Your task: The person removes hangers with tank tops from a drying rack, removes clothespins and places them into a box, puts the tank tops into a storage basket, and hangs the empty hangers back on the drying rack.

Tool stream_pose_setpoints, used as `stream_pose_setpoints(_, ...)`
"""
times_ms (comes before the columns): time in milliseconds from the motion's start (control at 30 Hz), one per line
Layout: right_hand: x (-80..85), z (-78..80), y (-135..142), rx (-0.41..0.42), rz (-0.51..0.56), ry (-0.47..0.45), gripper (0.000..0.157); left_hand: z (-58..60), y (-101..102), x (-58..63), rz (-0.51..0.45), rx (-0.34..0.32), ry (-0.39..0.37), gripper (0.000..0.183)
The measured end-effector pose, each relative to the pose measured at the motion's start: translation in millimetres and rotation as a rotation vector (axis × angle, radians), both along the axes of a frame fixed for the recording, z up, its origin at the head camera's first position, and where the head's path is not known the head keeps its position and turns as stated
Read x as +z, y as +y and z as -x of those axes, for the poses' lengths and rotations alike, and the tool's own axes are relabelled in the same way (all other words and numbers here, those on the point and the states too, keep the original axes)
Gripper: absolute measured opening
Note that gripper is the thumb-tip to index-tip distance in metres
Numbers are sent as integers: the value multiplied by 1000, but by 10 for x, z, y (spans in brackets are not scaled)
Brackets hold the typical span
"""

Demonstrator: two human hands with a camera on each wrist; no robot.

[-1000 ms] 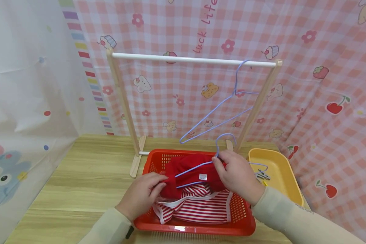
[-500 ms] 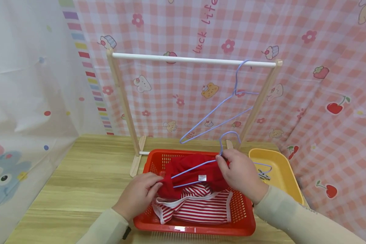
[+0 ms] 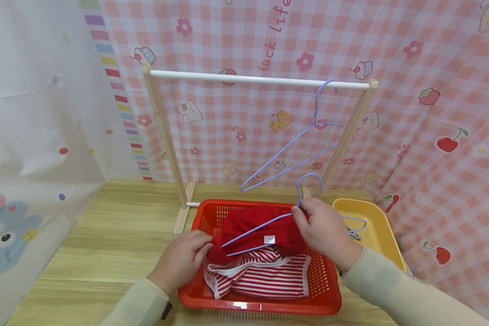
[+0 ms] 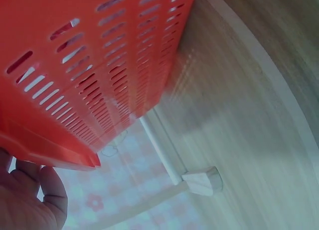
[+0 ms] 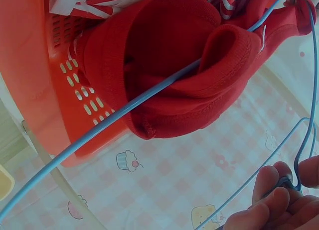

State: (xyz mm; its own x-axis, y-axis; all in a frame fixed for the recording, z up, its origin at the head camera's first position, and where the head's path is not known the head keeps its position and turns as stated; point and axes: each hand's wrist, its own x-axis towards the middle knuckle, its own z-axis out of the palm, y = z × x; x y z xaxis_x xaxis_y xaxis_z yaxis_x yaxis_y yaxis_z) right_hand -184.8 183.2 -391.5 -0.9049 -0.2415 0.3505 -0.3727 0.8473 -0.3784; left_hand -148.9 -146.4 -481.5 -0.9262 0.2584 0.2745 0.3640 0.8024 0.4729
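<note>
In the head view, my left hand (image 3: 181,259) pinches the left edge of a red garment (image 3: 246,220) with a white label, bunched over the basket. My right hand (image 3: 325,230) grips a blue wire clothes hanger (image 3: 265,224) at its neck, hook upward. The hanger's left arm runs into the garment; its left tip is hidden in the cloth. The right wrist view shows the hanger's wire passing across the garment's opening. Under the garment, a red-and-white striped garment (image 3: 270,283) lies in the red basket (image 3: 265,309).
Behind the basket stands a wooden rack with a white rail (image 3: 236,79). Another blue hanger (image 3: 283,147) hangs from the rail's right end. A yellow tray (image 3: 385,226) with several clips (image 3: 354,235) sits at the right. Bare wooden tabletop (image 3: 106,235) extends left.
My left hand has drawn the garment's edge slightly left. My right hand has shifted a little right with the hanger's neck and hook.
</note>
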Motion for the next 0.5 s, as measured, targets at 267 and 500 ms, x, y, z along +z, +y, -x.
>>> stream_pose_setpoints(267, 8, 0, 37, 2, 12, -17, 34, -2, -11, -11, 27, 28, 24, 15)
stream_pose_setpoints(500, 22, 5, 74, -1, 22, -17, 35, 10, -29, -31, 44, 53, 69, 13)
